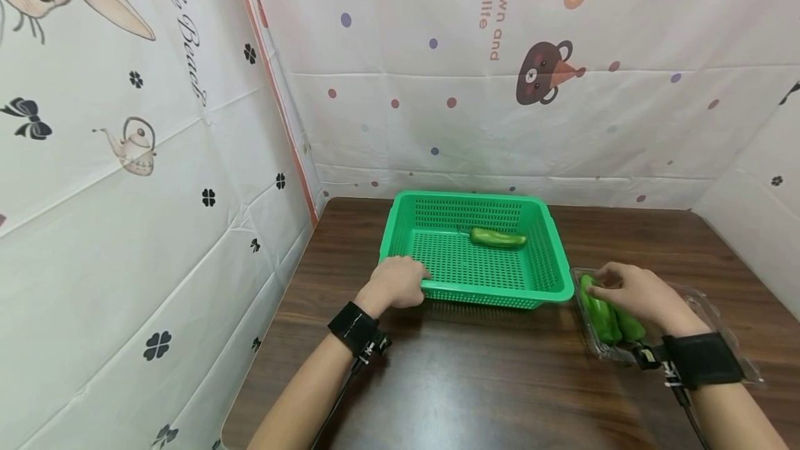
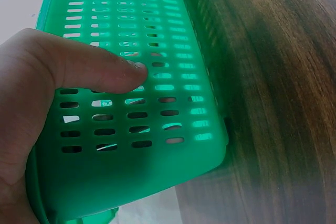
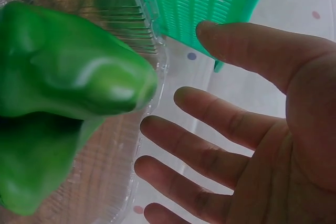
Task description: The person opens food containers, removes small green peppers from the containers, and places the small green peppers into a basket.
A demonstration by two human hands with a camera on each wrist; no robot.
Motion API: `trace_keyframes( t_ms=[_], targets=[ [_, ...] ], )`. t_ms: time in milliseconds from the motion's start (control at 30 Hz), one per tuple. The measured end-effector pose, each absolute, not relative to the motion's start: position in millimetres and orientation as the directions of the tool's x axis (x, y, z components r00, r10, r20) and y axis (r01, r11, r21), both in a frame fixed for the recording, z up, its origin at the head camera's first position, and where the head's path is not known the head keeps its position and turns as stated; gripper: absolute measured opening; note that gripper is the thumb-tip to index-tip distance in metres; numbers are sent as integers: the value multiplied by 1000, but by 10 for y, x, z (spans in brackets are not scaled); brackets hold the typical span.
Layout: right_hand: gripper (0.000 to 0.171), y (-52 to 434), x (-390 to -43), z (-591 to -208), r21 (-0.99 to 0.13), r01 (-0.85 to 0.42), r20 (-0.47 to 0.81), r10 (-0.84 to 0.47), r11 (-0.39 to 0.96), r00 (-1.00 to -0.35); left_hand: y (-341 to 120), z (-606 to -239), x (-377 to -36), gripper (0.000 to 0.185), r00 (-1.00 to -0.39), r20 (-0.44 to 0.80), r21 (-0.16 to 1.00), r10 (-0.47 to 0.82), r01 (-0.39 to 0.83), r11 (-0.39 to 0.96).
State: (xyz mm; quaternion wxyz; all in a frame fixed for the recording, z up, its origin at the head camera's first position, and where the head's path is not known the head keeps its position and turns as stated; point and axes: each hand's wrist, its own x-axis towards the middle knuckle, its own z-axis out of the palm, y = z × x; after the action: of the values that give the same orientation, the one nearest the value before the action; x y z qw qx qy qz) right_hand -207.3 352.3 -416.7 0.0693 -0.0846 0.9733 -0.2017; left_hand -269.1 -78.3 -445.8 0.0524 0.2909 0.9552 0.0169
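Note:
At the front left corner of a green plastic basket (image 1: 487, 293), my left hand (image 1: 396, 281) grips the rim. In the left wrist view the thumb (image 2: 100, 69) lies against the slotted outer wall. One long green pepper (image 1: 498, 238) lies inside the basket near its back right. My right hand (image 1: 644, 294) hovers over a clear plastic container (image 3: 113, 166) to the right of the basket. Two plump green peppers (image 3: 68, 61) lie in that container. The right fingers (image 3: 199, 148) are spread, with a gap between them and the peppers, and hold nothing.
The dark wooden table (image 1: 469, 380) carries the basket and container. A clear lid flap (image 1: 712, 311) spreads to the container's right, partly under the right wrist. Printed sheets (image 1: 387, 123) hang behind the table and along its left side. Each wrist wears a black strap (image 1: 353, 328) with a cable.

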Motion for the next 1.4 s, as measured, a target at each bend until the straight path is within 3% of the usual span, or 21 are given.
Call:
trace_keyframes(
  t_ms=[367, 967, 1400],
  targets=[
    [63, 3542, -2071, -4268, -399, -114, -125, -177, 910, -976, -776, -4474, -2696, 51, -824, -90, 61, 560, 556, 829],
    [58, 3520, -2106, -4378, -370, -66, -154, -131, 927, -979, -783, -4468, -2688, 54, -828, -87, 65, 555, 551, 832],
    [73, 3446, -2126, -4525, -350, -64, -130, -116, 935, -985, -777, -4466, -2700, 53, -826, -87, 60, 557, 554, 831]
  ],
)
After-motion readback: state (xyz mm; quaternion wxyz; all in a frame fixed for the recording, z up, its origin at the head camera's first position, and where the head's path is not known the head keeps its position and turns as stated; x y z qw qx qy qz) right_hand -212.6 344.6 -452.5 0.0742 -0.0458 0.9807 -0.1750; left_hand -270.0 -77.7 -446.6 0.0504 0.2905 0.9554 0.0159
